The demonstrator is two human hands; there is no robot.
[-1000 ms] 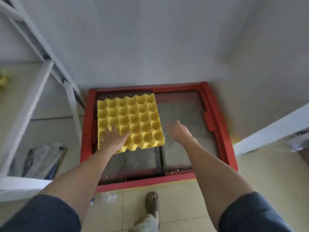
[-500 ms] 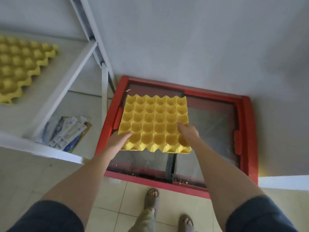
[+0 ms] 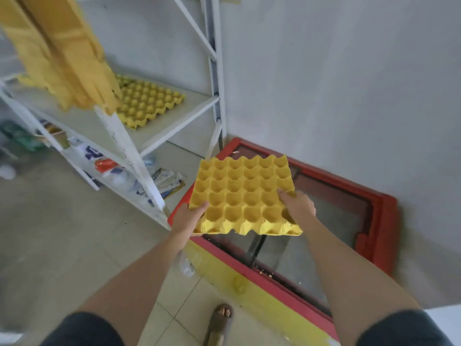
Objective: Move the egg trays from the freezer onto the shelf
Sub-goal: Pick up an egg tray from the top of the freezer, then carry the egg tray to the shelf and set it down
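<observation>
Looking down through the head view, the only view on offer, the person is carrying one yellow egg tray (image 3: pixel 243 194) in the air, level and cups up, above the near left corner of the red-rimmed freezer (image 3: pixel 374 216). The left hand (image 3: pixel 187 219) is clasping the tray's near left corner, thumb lying on top and fingers hidden beneath. The right hand (image 3: pixel 298 208) is grasping the near right edge, with fingertips curling into the cups. Both grips are closed on the tray, which is touching nothing else.

Off to the far left, the white metal shelf (image 3: pixel 172 121) is already bearing another egg tray (image 3: pixel 147 102), lying flat on its board, so at least one delivery is looking done. Whether that is a single tray or a small stack is too soft to tell. A blurred yellow mass (image 3: pixel 59 53) is hanging across the upper left; what it is cannot be made out.

The freezer's glass lid is showing no further tray on it, so the carried one is seeming to be the last in sight, though the inside is not readable through the glass. Judging from this, the task is sitting past its midpoint: the lift-off is finished, and what is remaining is the swing leftward to the shelf and the setting down beside or upon the tray lying there
</observation>
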